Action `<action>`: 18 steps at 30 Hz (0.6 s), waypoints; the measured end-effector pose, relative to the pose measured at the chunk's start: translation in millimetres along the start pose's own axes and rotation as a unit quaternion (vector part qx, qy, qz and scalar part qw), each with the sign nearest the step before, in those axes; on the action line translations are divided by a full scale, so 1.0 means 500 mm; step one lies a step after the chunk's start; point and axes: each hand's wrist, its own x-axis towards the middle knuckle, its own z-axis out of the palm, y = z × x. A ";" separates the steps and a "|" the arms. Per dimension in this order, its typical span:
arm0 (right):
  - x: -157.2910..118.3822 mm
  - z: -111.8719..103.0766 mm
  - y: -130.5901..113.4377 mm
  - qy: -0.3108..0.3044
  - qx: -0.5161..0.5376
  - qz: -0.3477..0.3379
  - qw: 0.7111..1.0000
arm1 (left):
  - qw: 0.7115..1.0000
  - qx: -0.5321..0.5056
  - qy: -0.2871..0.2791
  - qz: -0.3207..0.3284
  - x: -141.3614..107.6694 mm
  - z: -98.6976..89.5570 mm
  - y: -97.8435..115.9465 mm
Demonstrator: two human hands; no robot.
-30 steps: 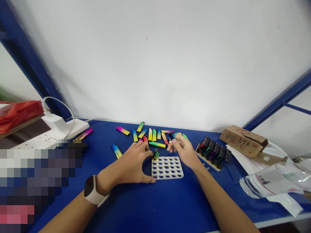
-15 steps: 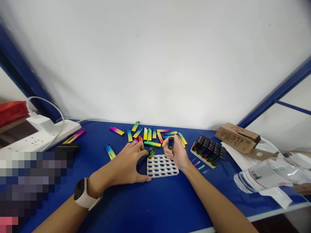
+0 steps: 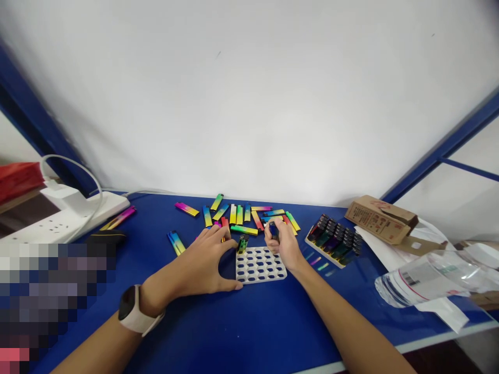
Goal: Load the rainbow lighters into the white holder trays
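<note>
In the head view, my right hand (image 3: 284, 243) is closed around a dark-topped lighter (image 3: 273, 228), held upright above the far right part of a white tray with holes (image 3: 261, 265). My left hand (image 3: 208, 257) spans the tray's left side, thumb at its near corner and fingers by its far corner, gripping it. One green lighter (image 3: 242, 244) stands upright in the tray's far left corner, beside my left index finger. Beyond both hands lie several loose, shiny multicoloured lighters (image 3: 244, 229), some partly hidden by my fingers.
A filled tray of dark-topped lighters (image 3: 335, 241) stands to the right. Past it are an opened cardboard box (image 3: 380, 221) and a clear plastic bottle (image 3: 424, 278) lying on its side. A white power strip (image 3: 58, 226) with a cable lies on the left; a white wall rises behind.
My right hand has turned slightly, so less of its lighter shows and the thumb sits higher on it. My left hand and the tray stay in place.
</note>
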 end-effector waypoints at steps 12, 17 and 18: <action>-0.002 -0.016 -0.011 -0.039 -0.112 -0.081 0.990 | 1.000 0.002 0.005 0.000 -0.002 0.005 -0.002; -0.010 -0.016 -0.027 -0.036 -0.277 -0.168 0.946 | 1.000 0.000 0.008 0.000 -0.002 0.005 -0.002; -0.011 -0.016 -0.029 -0.040 -0.292 -0.173 0.940 | 1.000 0.001 0.010 0.003 -0.002 0.005 -0.001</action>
